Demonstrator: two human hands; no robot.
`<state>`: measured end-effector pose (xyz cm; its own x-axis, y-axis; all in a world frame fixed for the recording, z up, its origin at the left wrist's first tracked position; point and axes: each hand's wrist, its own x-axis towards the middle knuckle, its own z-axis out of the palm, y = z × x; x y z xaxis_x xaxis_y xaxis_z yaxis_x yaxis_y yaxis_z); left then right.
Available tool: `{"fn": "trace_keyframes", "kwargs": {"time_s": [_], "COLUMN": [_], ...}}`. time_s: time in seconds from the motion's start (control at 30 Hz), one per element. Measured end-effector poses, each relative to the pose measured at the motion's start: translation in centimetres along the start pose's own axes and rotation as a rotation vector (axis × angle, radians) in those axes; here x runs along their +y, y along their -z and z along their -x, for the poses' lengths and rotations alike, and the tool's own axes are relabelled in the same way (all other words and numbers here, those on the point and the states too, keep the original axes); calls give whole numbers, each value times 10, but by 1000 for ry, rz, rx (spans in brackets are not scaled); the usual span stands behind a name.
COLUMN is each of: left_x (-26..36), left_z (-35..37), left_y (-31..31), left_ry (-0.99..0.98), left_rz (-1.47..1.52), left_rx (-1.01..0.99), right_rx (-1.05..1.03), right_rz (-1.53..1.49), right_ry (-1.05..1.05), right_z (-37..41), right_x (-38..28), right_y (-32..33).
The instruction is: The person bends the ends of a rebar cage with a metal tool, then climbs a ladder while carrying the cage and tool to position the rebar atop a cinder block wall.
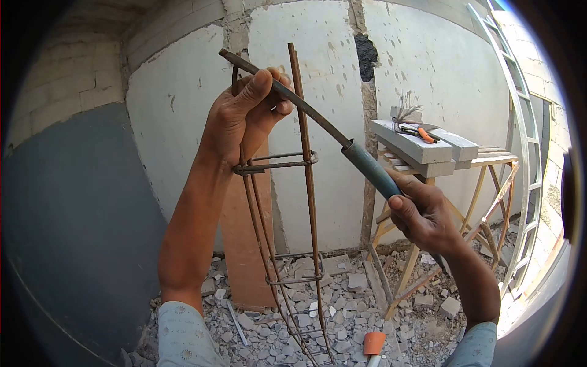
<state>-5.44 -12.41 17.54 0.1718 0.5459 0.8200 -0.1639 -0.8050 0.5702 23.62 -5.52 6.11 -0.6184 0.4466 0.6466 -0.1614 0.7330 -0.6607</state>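
A long metal bar (pixel 315 116) with a blue-green pipe handle (pixel 374 170) slants across the top of an upright rebar cage (pixel 309 214). My right hand (pixel 425 214) is wrapped round the pipe handle. My left hand (pixel 251 113) is closed on the bar near its upper end, thumb on top, beside the cage's left rods. Whether its fingers also grip a rod is hidden. One rod top shows just under the bar's upper tip. Wire stirrups (pixel 275 164) join the cage's rods at several heights.
Broken rubble (pixel 287 312) covers the floor. A wooden trestle (pixel 489 159) at right carries pale blocks (pixel 416 144), wire and an orange-handled tool (pixel 426 134). A ladder (pixel 526 140) leans at far right. A brown board (pixel 244 244) stands behind the cage; an orange cup-like piece (pixel 374 344) is below.
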Motion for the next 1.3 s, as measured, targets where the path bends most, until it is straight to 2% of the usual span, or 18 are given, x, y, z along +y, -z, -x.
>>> {"fn": "trace_keyframes", "kwargs": {"time_s": [0.03, 0.1, 0.17, 0.27, 0.37, 0.4, 0.5, 0.53, 0.67, 0.7, 0.87, 0.9, 0.97, 1.13, 1.2, 1.3], "left_x": [-2, -1, 0, 4, 9, 12, 13, 14, 7, 6, 1, 2, 4, -9, -13, -6], "left_z": [1, 0, 1, 2, 11, 13, 14, 15, 20, 17, 10, 11, 9, 0, -3, -2], "left_y": [-2, -1, 7, 14, 6, 10, 32, 39, 30, 22, 19, 15, 3, -3, -6, -14], "left_ry": [2, 19, 67, 95, 51, 51, 59, 57, 76, 92, 133, 137, 152, 175, 187, 185], "left_rz": [-35, -126, -223, -252, -236, -214, -158, -191, -248, -258, -193, -223, -259, -250, -278, -406], "left_rx": [32, 65, 78, 36, 148, 138, 184, 173, 153, 147, -53, -37, -26, -75, -57, 33], "right_rx": [16, 60, 113, 195, 260, 261, 38, -21, 38, 47, 183, 169, 278, 342, 405, 426], "right_rz": [-35, -104, -138, -75, 49, -11, -129, -119, -122, -151, -227, -207, -40, -168, -148, -148], "right_ry": [-30, 38, -11, 89, 215, 229, -99, -148, -20, -101, -9, 19, 194, 198, 134, 155], "right_z": [5, 10, 16, 12, 7, 4, -4, -10, 4, 10, 17, 18, 15, 16, 21, 8], "right_x": [4, 25, 29, 38, 45, 44, 2, -8, 2, 1, 27, 31, 41, 53, 54, 60], "right_y": [-14, -41, -70, -91, -106, -109, -70, -61, -85, -92, -124, -128, -139, -180, -186, -194]}}
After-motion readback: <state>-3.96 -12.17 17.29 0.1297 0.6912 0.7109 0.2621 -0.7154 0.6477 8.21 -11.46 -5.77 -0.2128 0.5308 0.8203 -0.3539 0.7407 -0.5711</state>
